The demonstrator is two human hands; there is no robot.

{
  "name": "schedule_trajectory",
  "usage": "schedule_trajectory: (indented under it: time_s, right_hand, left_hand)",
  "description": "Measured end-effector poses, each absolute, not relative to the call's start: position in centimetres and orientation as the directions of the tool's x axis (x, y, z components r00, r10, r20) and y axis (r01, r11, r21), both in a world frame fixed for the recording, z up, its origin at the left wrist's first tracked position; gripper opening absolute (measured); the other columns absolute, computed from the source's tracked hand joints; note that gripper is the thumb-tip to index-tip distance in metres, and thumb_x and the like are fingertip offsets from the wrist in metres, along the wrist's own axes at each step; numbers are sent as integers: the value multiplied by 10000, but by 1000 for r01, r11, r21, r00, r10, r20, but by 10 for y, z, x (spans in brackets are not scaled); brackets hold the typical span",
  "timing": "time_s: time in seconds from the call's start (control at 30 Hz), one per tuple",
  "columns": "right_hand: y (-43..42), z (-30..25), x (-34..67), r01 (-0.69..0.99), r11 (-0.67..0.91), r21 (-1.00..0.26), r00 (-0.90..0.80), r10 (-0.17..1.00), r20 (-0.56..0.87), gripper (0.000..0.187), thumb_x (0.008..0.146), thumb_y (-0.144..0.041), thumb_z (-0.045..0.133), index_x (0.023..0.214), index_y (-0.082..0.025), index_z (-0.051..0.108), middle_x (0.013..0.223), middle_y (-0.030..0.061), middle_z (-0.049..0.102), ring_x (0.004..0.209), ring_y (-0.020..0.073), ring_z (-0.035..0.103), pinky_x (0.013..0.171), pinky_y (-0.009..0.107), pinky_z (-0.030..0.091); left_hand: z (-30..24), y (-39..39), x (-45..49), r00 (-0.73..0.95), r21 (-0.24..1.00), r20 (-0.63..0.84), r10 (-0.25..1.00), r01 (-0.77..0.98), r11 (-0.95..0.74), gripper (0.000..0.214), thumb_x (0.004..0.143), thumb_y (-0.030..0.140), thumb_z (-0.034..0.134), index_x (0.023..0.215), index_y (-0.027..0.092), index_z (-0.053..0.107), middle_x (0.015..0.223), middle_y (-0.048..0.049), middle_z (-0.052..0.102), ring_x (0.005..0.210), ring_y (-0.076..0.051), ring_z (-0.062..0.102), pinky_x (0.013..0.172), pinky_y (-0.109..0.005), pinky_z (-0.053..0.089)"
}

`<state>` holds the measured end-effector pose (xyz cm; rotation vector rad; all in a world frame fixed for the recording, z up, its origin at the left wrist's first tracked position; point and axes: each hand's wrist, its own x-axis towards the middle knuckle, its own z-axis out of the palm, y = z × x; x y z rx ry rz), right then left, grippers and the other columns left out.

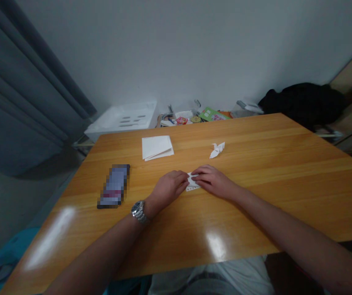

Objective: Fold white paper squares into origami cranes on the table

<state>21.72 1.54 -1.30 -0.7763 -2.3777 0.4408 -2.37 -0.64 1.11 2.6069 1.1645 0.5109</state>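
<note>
A small piece of folded white paper [192, 187] with a row of punched holes along its near edge lies on the wooden table, between my hands. My left hand [172, 185], with a metal watch [139, 211] on the wrist, has its fingers closed on the paper's left side. From the right, my right hand [213, 181] presses thumb and fingers onto the same paper and covers part of it. Beyond my right hand sits a folded paper bird [217, 150]. Farther left rests a stack of lined paper sheets [157, 146], its near corner lifted.
A phone [114, 186] with a blurred screen lies to the left on the table [286, 164]. Behind the far edge are a white slotted rack [126, 116], a green booklet [212, 114] and other clutter. A black cloth heap [305, 102] is at the right back.
</note>
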Motion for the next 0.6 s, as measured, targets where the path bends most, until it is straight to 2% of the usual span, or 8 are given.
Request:
schedule_trajectory:
  time_s: [0.13, 0.43, 0.6]
  right_hand:
    - [12, -11, 216, 409, 789, -459, -678, 599, 426, 208, 960, -276, 617, 1114, -238, 752, 1172, 103, 703, 1101, 244, 623, 960, 443, 505]
    - [13, -12, 215, 450, 759, -470, -660, 637, 397, 190, 968, -236, 605, 1078, -224, 760, 1170, 96, 716, 1089, 235, 642, 958, 425, 508]
    - [15, -12, 216, 448, 765, -463, -671, 630, 391, 199, 976, -235, 596, 1096, -224, 754, 1174, 82, 727, 1088, 228, 647, 966, 418, 508]
  left_hand:
    - [10, -6, -22, 602, 368, 220, 767, 677, -637, 190, 1014, 275, 479, 1063, 173, 632, 1070, -85, 680, 990, -219, 621, 898, -353, 509]
    - [9, -5, -18, 570, 386, 255, 781, 680, -623, 168, 1011, 274, 490, 997, 180, 629, 1009, -80, 662, 943, -216, 610, 856, -343, 507]
    - [9, -6, -22, 584, 417, 263, 768, 649, -637, 191, 1022, 296, 489, 1095, 187, 628, 1078, -68, 701, 994, -208, 648, 896, -337, 518]
